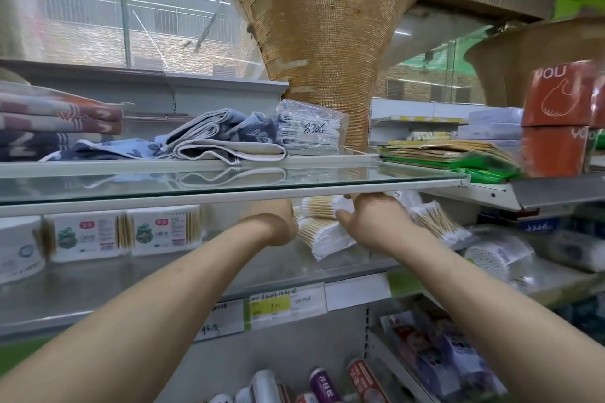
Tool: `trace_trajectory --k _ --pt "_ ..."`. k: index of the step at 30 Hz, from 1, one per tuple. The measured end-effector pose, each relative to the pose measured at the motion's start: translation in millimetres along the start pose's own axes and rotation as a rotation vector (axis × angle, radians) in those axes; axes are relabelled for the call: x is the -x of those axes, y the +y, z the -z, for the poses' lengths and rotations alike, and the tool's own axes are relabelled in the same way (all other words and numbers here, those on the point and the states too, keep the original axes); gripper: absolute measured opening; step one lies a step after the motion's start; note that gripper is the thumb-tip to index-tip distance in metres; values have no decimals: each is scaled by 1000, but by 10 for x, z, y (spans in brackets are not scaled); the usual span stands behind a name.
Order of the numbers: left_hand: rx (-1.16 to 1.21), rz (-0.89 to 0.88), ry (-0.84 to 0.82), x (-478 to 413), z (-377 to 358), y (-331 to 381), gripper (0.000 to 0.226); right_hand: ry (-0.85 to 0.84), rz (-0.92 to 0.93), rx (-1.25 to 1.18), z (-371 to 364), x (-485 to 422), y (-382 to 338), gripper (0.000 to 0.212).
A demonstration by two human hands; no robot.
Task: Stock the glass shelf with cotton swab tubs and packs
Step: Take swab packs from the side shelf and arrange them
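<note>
Both my arms reach under the upper glass shelf to the lower shelf. My right hand grips a clear pack of wooden cotton swabs, thumb on its near side and fingers over its top. That pack lies on a second swab pack. My left hand is at the left end of these packs; its fingers are hidden behind its back. A third swab pack leans to the right of my right hand. Boxed swabs and a round tub stand at the left.
A bagged tub of swabs lies at the right on the lower shelf. Folded towels and a bag marked 8306 sit on the upper shelf beside a wide woven pillar. Orange boxes stand at the right. Price labels line the shelf edge.
</note>
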State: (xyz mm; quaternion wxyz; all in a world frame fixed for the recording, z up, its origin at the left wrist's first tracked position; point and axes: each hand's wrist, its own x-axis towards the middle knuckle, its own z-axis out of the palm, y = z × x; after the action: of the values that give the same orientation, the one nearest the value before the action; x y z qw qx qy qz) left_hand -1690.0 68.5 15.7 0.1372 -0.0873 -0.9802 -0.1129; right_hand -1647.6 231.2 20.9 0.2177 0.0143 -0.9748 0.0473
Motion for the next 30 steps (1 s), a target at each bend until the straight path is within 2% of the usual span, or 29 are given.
trace_trajectory --k 4,10,17,20,24,26,30 --pt "-3 -1 12 -40 -40 -37 22 -80 -26 123 -10 -148 -176 56" --pt "22 12 4 -2 -13 -110 26 -84 -58 106 -218 -453 -337 50" --pt "32 20 22 41 0 -216 23 -124 -114 140 -298 -515 -416 61" --pt "46 30 32 45 -6 -268 22 -164 -147 173 -262 -535 -448 59" --pt "68 49 18 65 13 -334 23 -169 -123 82 -252 -576 -454 47" --pt "153 61 -20 91 27 -357 23 -168 -86 59 -233 -549 -443 47" --pt "435 96 -83 175 77 -424 31 -44 10 -4 -182 -357 -445 45"
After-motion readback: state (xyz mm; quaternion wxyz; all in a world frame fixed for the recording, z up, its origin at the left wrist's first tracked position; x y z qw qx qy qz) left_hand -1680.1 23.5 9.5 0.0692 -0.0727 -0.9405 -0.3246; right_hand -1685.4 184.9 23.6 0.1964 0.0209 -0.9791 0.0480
